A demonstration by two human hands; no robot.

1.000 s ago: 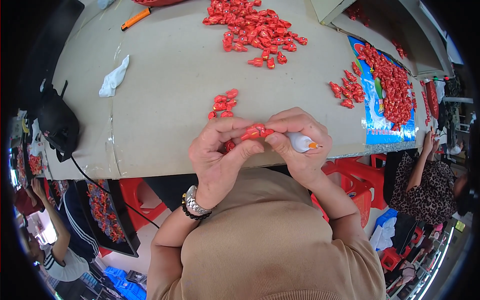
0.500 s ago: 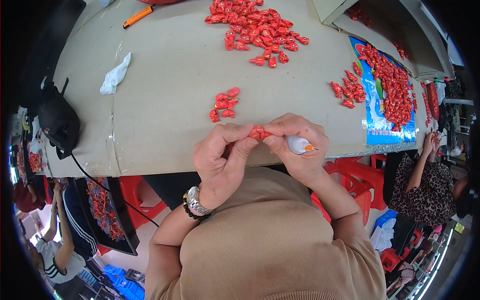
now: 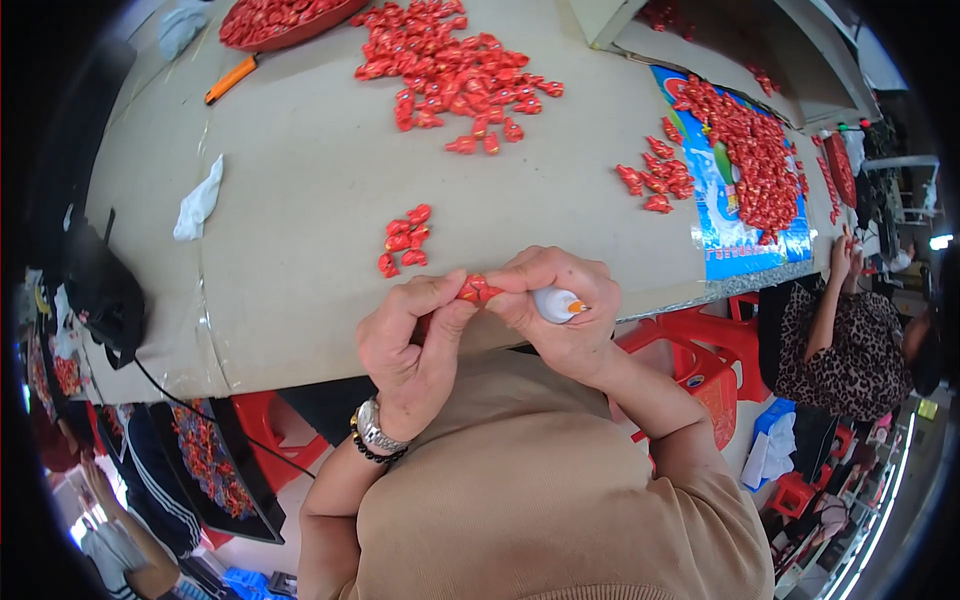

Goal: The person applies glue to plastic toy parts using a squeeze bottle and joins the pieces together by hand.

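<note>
Both hands meet near the table's front edge around a small glossy red plastic piece (image 3: 478,290). My left hand (image 3: 408,335) pinches its left end between thumb and forefinger; some more red shows inside the curled fingers, too hidden to make out. My right hand (image 3: 580,320) pinches the other end and also keeps a small white glue-like bottle (image 3: 553,304) with an orange tip in its palm, tip toward the right. Just beyond my left hand lies a little group of red pieces (image 3: 404,241) on the table (image 3: 290,230).
Farther back are a large heap of red pieces (image 3: 440,75), a red basin (image 3: 300,32) full of them and an orange-handled tool (image 3: 232,80). A crumpled white tissue (image 3: 199,199) lies left. More pieces cover a blue sheet (image 3: 745,265) at right, near a co-worker (image 3: 838,345).
My view has shifted, so the table things sit lower and farther left, and more of the red basin shows. Both hands keep the same pinch on the red piece.
</note>
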